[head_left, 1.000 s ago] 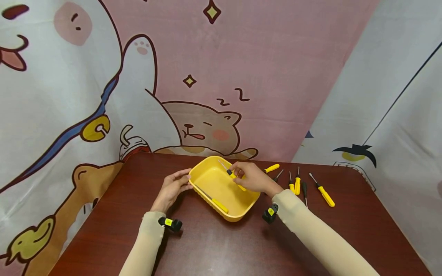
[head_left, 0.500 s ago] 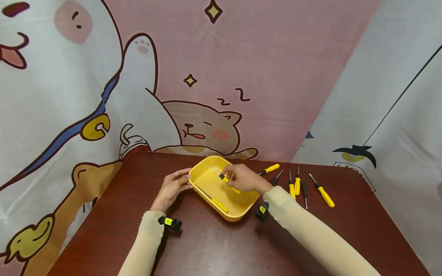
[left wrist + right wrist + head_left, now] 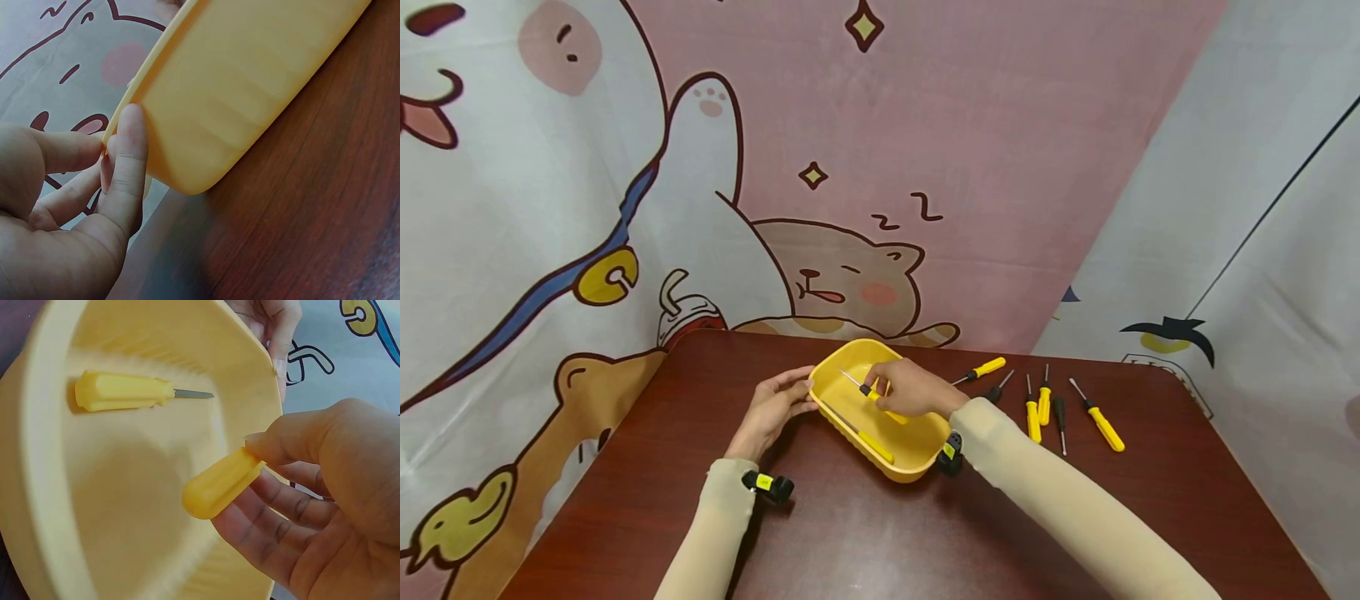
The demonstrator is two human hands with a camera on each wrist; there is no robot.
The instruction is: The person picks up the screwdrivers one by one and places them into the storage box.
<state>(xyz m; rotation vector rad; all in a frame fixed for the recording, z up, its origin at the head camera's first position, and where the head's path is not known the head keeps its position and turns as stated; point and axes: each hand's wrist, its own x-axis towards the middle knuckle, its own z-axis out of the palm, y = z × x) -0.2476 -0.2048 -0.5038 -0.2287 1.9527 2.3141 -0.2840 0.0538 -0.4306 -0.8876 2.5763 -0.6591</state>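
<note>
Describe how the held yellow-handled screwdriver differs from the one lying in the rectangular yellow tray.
The held yellow-handled screwdriver is in the right hand's grip; the loose yellow-handled screwdriver lies in the tray. The held one has a black collar by its blade; the loose one shows none. The held one's handle end is rounded, the loose one's more angular. Both handles are yellow.

The tray (image 3: 237,94) looks like smooth plastic with a soft sheen, its side wall moulded in shallow ribs. The held screwdriver (image 3: 222,484) has a smooth plastic handle; the second screwdriver (image 3: 122,392) pairs plastic with a metal shaft. The counter (image 3: 850,558) is wood-grained and glossy, the backdrop (image 3: 1000,167) creased matt cloth.
</note>
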